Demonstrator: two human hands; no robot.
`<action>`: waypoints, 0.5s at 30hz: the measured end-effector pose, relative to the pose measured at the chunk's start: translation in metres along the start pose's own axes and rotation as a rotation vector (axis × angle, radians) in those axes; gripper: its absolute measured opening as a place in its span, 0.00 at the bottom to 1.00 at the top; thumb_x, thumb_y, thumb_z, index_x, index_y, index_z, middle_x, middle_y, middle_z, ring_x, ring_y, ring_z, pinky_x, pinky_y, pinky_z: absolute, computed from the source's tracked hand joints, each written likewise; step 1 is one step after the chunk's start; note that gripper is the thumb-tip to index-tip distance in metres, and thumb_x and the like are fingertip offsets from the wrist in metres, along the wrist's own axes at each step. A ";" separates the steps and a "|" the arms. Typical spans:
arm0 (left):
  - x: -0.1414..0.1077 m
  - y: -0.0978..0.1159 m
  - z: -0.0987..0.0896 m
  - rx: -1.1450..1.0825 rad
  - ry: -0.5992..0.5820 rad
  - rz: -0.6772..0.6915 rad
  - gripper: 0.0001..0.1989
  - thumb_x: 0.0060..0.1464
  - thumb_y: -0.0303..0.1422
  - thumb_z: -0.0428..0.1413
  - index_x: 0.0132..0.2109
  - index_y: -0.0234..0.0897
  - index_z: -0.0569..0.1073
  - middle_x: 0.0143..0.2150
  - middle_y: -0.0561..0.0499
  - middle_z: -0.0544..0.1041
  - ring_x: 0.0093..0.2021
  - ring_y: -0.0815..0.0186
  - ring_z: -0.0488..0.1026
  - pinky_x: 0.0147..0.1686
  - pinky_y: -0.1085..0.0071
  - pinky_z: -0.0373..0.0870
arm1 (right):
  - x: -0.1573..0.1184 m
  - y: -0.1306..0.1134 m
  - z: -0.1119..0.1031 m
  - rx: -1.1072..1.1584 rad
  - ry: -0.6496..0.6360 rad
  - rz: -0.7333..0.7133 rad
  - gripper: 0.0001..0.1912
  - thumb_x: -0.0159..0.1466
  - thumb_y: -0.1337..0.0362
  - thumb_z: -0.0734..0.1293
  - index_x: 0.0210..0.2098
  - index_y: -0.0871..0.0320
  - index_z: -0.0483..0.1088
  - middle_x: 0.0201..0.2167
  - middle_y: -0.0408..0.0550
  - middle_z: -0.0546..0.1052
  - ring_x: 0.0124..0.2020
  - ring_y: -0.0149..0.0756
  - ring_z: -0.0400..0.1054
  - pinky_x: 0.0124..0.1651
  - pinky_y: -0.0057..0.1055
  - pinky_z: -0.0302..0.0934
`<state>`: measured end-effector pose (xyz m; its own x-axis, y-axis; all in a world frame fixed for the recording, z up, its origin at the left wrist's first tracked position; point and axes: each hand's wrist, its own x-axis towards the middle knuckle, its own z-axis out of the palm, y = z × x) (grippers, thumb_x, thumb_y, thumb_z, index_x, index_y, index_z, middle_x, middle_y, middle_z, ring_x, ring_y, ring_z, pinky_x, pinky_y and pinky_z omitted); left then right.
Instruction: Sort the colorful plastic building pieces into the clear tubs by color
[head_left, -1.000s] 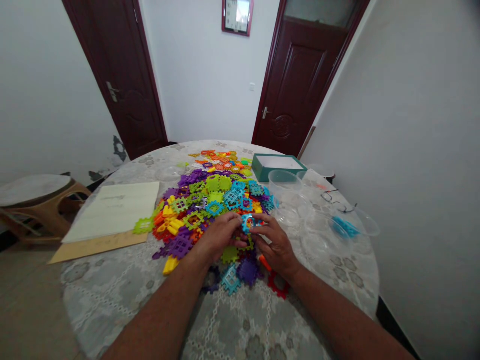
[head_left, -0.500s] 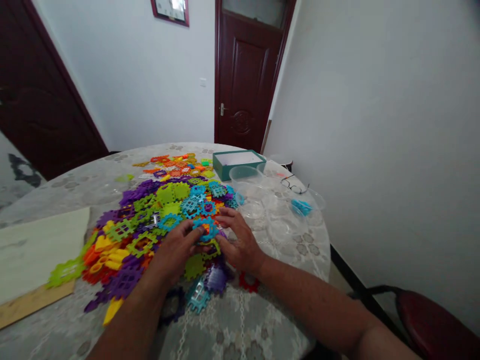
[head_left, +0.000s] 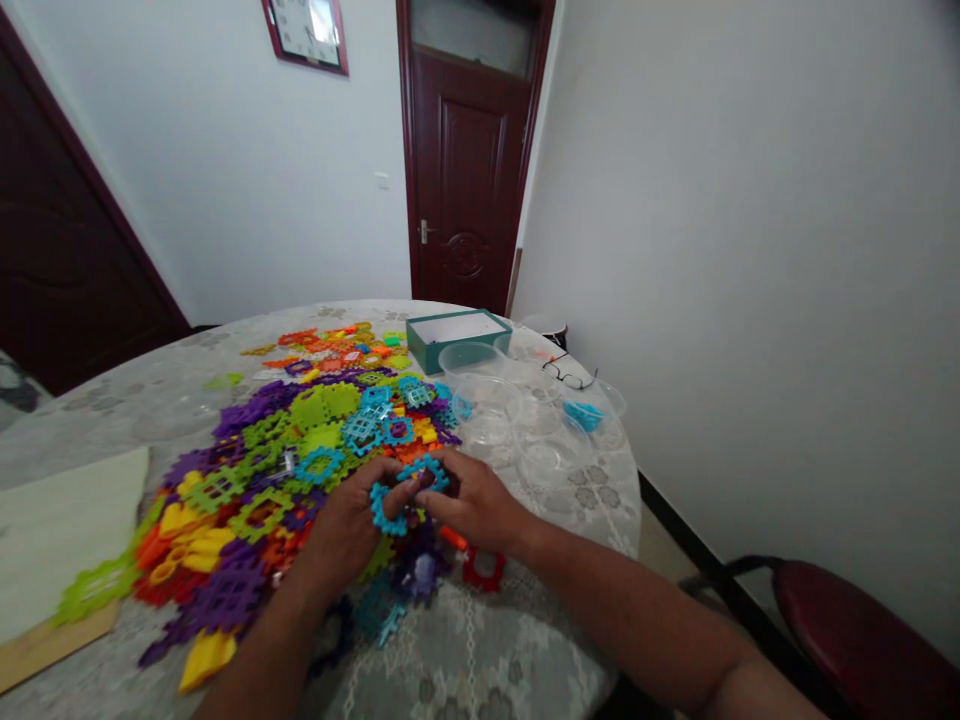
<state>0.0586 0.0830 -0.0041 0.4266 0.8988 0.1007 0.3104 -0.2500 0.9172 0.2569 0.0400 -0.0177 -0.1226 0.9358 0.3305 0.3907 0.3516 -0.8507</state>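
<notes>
Two blue toothed ring pieces are between my hands, above the near right side of a heap of coloured plastic pieces. My left hand is closed on the lower-left blue ring. Closed on the upper-right blue ring is my right hand. The rings are close together at the fingertips; whether they are joined cannot be made out. Below the hands lie purple and blue pieces, and a red ring lies under my right forearm.
Behind the heap stands a green box. Clear plastic bowls, one with blue pieces, and eyeglasses are to the right. A pale board lies left, a red chair at lower right.
Where one blue ring was visible between my hands, two now show, tilted at different angles. The view has shifted, so the table and room appear further left.
</notes>
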 end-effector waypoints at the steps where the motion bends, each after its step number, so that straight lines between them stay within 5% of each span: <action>1: -0.001 0.001 0.002 0.002 0.008 0.007 0.19 0.58 0.52 0.61 0.40 0.40 0.75 0.34 0.52 0.80 0.35 0.61 0.77 0.36 0.67 0.74 | -0.001 -0.004 0.001 -0.054 0.021 -0.025 0.10 0.66 0.63 0.71 0.47 0.54 0.75 0.41 0.43 0.78 0.41 0.36 0.71 0.46 0.31 0.65; 5: -0.004 0.000 0.009 -0.092 0.012 -0.008 0.19 0.60 0.52 0.58 0.41 0.40 0.73 0.37 0.51 0.80 0.35 0.60 0.79 0.33 0.67 0.76 | -0.002 -0.004 0.010 -0.105 0.053 -0.075 0.08 0.68 0.66 0.66 0.46 0.55 0.76 0.41 0.45 0.78 0.42 0.36 0.71 0.47 0.32 0.64; 10: -0.008 -0.002 0.009 -0.087 0.003 -0.156 0.22 0.64 0.44 0.51 0.60 0.40 0.67 0.24 0.57 0.78 0.23 0.61 0.77 0.25 0.68 0.72 | 0.003 0.018 0.022 0.142 0.108 0.196 0.10 0.69 0.57 0.66 0.43 0.55 0.75 0.28 0.40 0.75 0.29 0.35 0.70 0.33 0.30 0.66; 15: -0.009 -0.002 0.007 0.056 0.096 -0.072 0.21 0.66 0.42 0.52 0.61 0.40 0.69 0.19 0.60 0.73 0.20 0.63 0.75 0.26 0.71 0.69 | 0.004 0.028 0.025 0.452 0.064 0.348 0.20 0.66 0.50 0.71 0.51 0.55 0.72 0.26 0.39 0.76 0.25 0.34 0.71 0.28 0.30 0.69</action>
<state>0.0598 0.0727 -0.0099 0.3195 0.9447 0.0743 0.3849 -0.2010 0.9008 0.2441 0.0546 -0.0507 0.0048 0.9999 0.0121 -0.0328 0.0122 -0.9994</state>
